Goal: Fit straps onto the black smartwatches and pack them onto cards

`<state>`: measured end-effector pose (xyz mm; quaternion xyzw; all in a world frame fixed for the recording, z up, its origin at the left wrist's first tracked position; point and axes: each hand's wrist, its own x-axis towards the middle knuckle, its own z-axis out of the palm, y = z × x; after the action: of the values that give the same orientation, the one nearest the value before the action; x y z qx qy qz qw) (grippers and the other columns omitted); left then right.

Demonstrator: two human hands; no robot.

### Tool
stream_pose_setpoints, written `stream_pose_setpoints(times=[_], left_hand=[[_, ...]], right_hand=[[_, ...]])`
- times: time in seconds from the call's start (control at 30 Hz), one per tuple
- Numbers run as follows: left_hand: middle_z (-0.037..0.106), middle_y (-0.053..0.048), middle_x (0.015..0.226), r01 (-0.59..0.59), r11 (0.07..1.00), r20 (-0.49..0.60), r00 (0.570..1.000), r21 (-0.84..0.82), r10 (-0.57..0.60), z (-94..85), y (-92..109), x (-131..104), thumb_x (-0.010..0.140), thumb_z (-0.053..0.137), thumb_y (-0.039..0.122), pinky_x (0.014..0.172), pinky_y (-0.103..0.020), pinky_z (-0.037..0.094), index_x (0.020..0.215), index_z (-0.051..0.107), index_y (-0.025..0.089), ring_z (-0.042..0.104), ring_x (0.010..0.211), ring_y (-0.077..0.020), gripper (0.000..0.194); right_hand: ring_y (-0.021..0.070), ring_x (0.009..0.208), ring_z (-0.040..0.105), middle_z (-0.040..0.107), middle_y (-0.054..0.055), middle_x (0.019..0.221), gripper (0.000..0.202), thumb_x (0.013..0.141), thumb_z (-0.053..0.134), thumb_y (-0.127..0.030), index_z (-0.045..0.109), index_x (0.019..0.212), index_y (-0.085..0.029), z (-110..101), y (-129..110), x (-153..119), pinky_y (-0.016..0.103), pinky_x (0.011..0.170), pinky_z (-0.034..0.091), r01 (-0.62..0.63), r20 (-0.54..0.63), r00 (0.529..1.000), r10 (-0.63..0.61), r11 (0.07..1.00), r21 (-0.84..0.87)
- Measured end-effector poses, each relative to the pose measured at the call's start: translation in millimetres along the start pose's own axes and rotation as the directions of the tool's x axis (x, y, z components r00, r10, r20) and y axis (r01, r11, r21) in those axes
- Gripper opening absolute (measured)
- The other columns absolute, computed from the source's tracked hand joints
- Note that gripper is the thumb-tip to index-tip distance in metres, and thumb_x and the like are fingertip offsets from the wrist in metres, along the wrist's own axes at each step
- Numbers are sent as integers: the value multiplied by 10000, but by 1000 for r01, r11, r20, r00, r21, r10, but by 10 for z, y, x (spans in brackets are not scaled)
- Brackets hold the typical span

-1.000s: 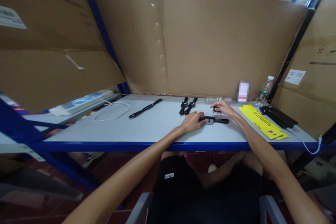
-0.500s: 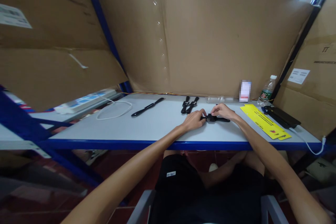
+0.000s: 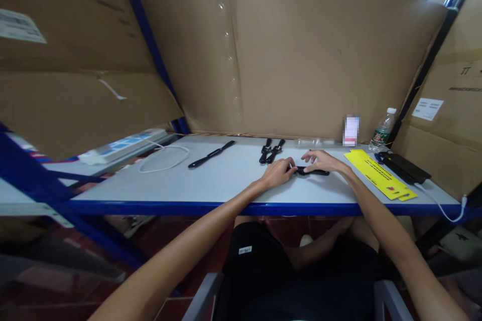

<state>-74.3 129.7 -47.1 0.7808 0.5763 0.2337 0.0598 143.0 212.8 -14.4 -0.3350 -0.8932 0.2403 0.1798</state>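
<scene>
Our left hand (image 3: 277, 173) grasped the left end of a black-handled tool (image 3: 320, 172) in the head view, pinning it low at the table (image 3: 226, 185), presumably so that it would not twist under the other hand. Our right hand (image 3: 324, 161) arched above its middle, thumb at the tool and fingers partly spread; we could not tell whether it gripped anything, since a dark spot at a fingertip was too small to read. The tool lay crosswise before us, probably so both hands could reach it. Two shorter black tools (image 3: 271, 156) sat side by side behind our left hand, and a long black tool (image 3: 198, 162) lay farther left. Our fingers hid the held tool's left end and part of its middle, and the phone's screen (image 3: 351, 130) was pixelated.
</scene>
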Motion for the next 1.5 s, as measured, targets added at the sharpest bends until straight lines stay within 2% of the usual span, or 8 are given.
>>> stream_pose_setpoints(times=[0.1, 0.23, 0.47, 0.57, 0.67, 0.97, 1.2, 1.5], left_hand=[[754, -66, 970, 21, 999, 8, 1000, -48, -21, -6, -11, 12, 987, 500, 387, 751, -292, 453, 1092, 700, 213, 677, 904, -232, 285], [750, -56, 905, 51, 994, 27, 998, -99, -49, -19, -10, 48, 977, 510, 376, 717, -280, 435, 1036, 726, 196, 667, 847, -214, 287], [752, -76, 862, 228, 972, 89, 971, -63, -222, -38, 104, 149, 943, 576, 492, 677, -282, 407, 909, 770, 186, 667, 813, -219, 365], [765, -66, 900, 258, 964, 36, 966, -62, -256, -22, 152, 122, 902, 650, 470, 690, -281, 410, 920, 778, 210, 676, 850, -223, 290], [773, -63, 927, 259, 964, -22, 965, -61, -261, -1, 179, 73, 902, 659, 454, 709, -285, 422, 928, 778, 225, 681, 874, -227, 259], [776, -70, 957, 230, 972, -54, 971, -57, -233, 4, 176, 43, 903, 657, 419, 741, -290, 437, 948, 772, 227, 687, 906, -234, 228], [778, -72, 987, 230, 972, -60, 971, -45, -232, -17, 192, 29, 908, 638, 402, 772, -297, 450, 975, 768, 233, 690, 944, -242, 223], [772, -82, 1004, 203, 978, -63, 976, -51, -207, -17, 150, 47, 900, 629, 389, 757, -302, 448, 1027, 761, 224, 690, 933, -252, 246]], right_hand=[[217, 901, 635, 720, 97, 1086, 579, 682, 890, -382, 730, 1194, -163, 12, -51, -42, 291, 755, 457, 9, 99, 995, 3, 993, -121], [214, 876, 613, 714, 78, 1009, 408, 720, 863, -353, 760, 1067, -164, 100, -120, -48, 281, 718, 409, 10, 82, 997, 10, 972, -235], [204, 853, 604, 715, 70, 991, 373, 710, 858, -336, 747, 1021, -163, 136, -89, -5, 273, 691, 398, -9, 81, 996, 24, 983, -181], [201, 854, 608, 717, 65, 992, 381, 689, 863, -316, 748, 1018, -164, 109, -42, 8, 276, 703, 412, -15, 114, 993, 29, 992, -128], [197, 838, 607, 715, 49, 967, 392, 683, 865, -343, 752, 1017, -173, 77, -13, 6, 280, 705, 414, -15, 148, 989, 28, 996, -89], [190, 836, 593, 690, 47, 930, 378, 709, 840, -342, 716, 1012, -153, 122, -35, -10, 279, 708, 404, -3, 86, 996, 11, 996, -86], [188, 844, 605, 691, 35, 933, 461, 668, 862, -328, 708, 1072, -171, 69, 48, 13, 282, 736, 438, -36, 120, 992, 35, 999, 12], [168, 790, 564, 656, 3, 862, 387, 673, 842, -274, 669, 1003, -168, 135, -16, -8, 255, 690, 373, -5, 28, 1000, 7, 997, -81]])
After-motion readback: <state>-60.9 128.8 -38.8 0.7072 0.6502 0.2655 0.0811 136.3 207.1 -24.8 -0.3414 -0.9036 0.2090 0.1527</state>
